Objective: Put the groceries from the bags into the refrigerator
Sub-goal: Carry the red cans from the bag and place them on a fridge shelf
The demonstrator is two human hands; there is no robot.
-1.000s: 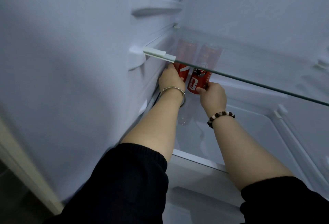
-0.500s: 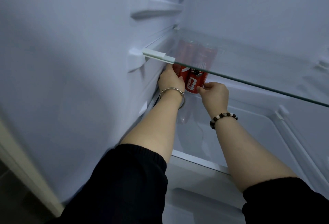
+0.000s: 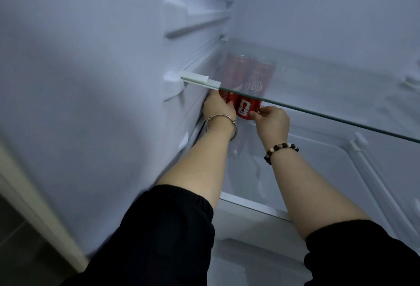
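Note:
Two red soda cans stand side by side at the back left of a lower shelf inside the white refrigerator [image 3: 91,81]. My left hand [image 3: 217,108], with a silver bangle on the wrist, wraps the left can [image 3: 230,100]. My right hand [image 3: 272,122], with a bead bracelet on the wrist, holds the right can [image 3: 247,109] by its lower right side. The cans touch each other. Their upper halves show only through the glass shelf [image 3: 341,94] above them.
The glass shelf runs just above my hands, with a white clip at its left front corner [image 3: 201,81]. The fridge's left wall carries moulded shelf rails [image 3: 195,28]. A lower glass shelf edge [image 3: 254,207] passes under my forearms. A cream door frame [image 3: 34,206] is at the lower left.
Both hands have pushed the two cans further back and left under the glass shelf, and the right can has closed up against the left one.

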